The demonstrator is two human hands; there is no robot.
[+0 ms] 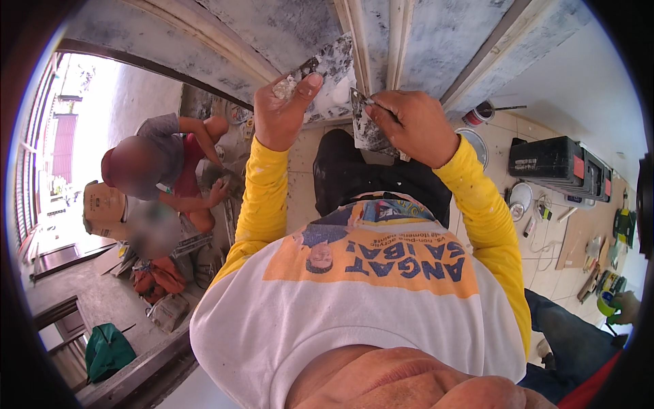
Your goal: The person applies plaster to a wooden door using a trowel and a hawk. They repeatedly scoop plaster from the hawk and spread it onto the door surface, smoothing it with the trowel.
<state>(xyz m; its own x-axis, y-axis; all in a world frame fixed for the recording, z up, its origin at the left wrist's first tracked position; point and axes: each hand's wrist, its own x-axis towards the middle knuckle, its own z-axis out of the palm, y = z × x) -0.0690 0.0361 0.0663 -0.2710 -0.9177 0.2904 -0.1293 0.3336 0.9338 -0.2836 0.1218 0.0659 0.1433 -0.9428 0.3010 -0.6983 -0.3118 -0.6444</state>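
I see the left hand [281, 112] closed around the end of a broad plate [337, 85], its thumb bent over the near edge and its other fingers mostly hidden. The plate is blotched white and dark, and a crumbly lump of white filler [285, 86] sits by the thumb. To the right of it, the right hand [417, 126] pinches a smeared flat scraper [368, 129] between thumb and curled fingers. The scraper's far corner lies right by the plate's edge, though I cannot tell whether they touch. Both tools are at the far middle of my view, in front of a grey, mottled panel [303, 24] crossed by pale wooden strips [402, 41]. On the right, I have a paint can [479, 114] on the tiled floor, a round white lid [521, 195] and a large black toolbox [548, 160]. Over on the left, a co-worker [163, 157] in a grey shirt crouches near a cardboard box [103, 210], with a green bag [109, 352] at the near left
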